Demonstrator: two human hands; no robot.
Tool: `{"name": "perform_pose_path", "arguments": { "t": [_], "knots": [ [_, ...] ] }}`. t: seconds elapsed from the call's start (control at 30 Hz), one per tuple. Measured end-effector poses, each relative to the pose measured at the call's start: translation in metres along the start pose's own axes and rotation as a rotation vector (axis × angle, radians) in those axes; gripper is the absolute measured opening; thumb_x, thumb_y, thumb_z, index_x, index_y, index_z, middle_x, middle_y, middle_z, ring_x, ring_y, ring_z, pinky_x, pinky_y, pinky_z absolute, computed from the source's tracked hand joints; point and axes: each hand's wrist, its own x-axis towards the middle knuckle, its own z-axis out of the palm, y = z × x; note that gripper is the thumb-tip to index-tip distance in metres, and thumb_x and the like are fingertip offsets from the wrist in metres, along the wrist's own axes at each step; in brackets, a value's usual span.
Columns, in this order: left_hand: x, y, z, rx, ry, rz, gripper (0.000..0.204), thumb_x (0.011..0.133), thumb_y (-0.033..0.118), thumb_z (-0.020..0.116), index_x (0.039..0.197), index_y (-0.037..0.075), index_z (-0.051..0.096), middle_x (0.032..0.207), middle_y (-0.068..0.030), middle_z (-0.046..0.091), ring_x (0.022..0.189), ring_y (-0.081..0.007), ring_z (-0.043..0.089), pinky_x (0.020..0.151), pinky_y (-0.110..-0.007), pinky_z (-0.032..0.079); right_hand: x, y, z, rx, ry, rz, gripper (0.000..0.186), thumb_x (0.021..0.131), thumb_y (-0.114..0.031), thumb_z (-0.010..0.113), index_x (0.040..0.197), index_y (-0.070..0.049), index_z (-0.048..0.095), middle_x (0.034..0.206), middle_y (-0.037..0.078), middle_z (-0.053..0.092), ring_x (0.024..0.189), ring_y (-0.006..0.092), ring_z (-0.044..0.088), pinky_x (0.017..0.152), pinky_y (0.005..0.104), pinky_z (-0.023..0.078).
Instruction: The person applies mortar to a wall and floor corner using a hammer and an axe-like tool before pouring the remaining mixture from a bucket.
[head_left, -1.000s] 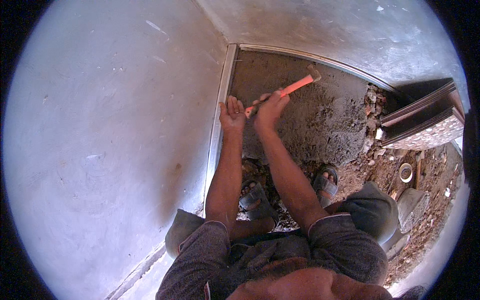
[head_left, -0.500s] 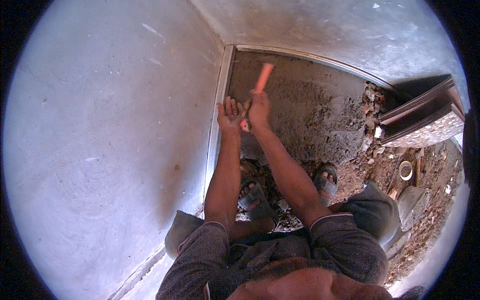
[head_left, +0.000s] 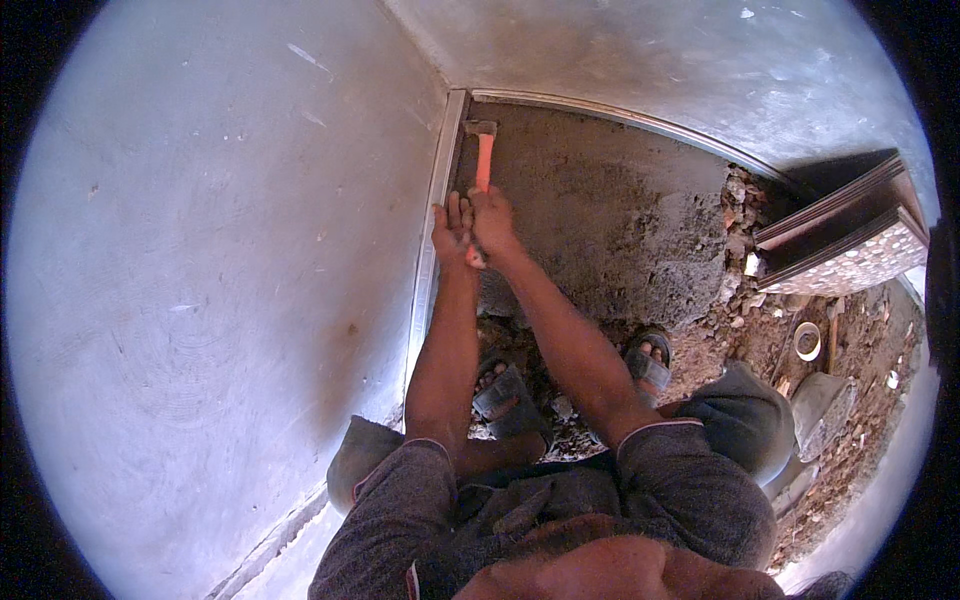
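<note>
My right hand (head_left: 492, 218) is wrapped round the orange handle of a hammer (head_left: 484, 160). The hammer's head lies over the corner end of the mortar bed, close to the left strip. Beside the handle's butt my left hand (head_left: 453, 228) is held palm up, fingers stretched and thumb apart, with nothing visible in it. Its thumb side is close to a pale strip (head_left: 428, 270) along the foot of the left wall. Grey-brown mortar (head_left: 610, 210) spreads under and beyond both hands.
A second pale strip (head_left: 620, 113) edges the far wall. Several stacked tiles (head_left: 850, 255) lean at the right, next to rubble (head_left: 738, 235). A small white pot (head_left: 807, 341) and a grey sack-like piece (head_left: 820, 410) lie on the dirt. My sandalled feet (head_left: 648, 365) stand at the mortar's near edge.
The hammer has swung left and down, its head now low near the left strip. My right hand moved left, closer to my left hand, which has hardly moved.
</note>
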Motion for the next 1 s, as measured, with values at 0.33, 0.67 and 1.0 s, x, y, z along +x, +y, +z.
{"name": "perform_pose_path", "arguments": {
  "t": [0.33, 0.67, 1.0],
  "knots": [
    [-0.027, 0.001, 0.041, -0.038, 0.218, 0.017, 0.038, 0.087, 0.04, 0.055, 0.108, 0.009, 0.055, 0.104, -0.0032, 0.06, 0.089, -0.0179, 0.053, 0.081, -0.037, 0.047, -0.013, -0.011, -0.014, 0.328, 0.289, 0.126, 0.019, 0.094, -0.025, 0.04, 0.097, -0.006, 0.041, 0.064, 0.003, 0.045, 0.048, 0.0119, 0.045, 0.042, 0.0288, 0.038],
    [-0.013, 0.014, 0.017, -0.127, 0.182, 0.03, 0.041, 0.089, 0.036, 0.053, 0.113, 0.004, 0.05, 0.101, -0.0067, 0.06, 0.083, -0.0205, 0.056, 0.079, -0.039, 0.047, -0.014, -0.04, -0.008, 0.519, 0.404, 0.135, 0.024, 0.094, -0.029, 0.041, 0.086, -0.007, 0.042, 0.06, 0.004, 0.045, 0.044, 0.0136, 0.045, 0.038, 0.0284, 0.037],
    [-0.015, 0.016, 0.014, -0.055, 0.163, 0.093, 0.038, 0.089, 0.035, 0.051, 0.111, 0.004, 0.053, 0.101, -0.0081, 0.06, 0.084, -0.0229, 0.056, 0.076, -0.04, 0.05, -0.013, -0.042, -0.009, 0.392, 0.265, 0.178, 0.025, 0.094, -0.029, 0.04, 0.087, -0.005, 0.044, 0.065, 0.007, 0.049, 0.054, 0.015, 0.05, 0.044, 0.0295, 0.041]
  ]
}}
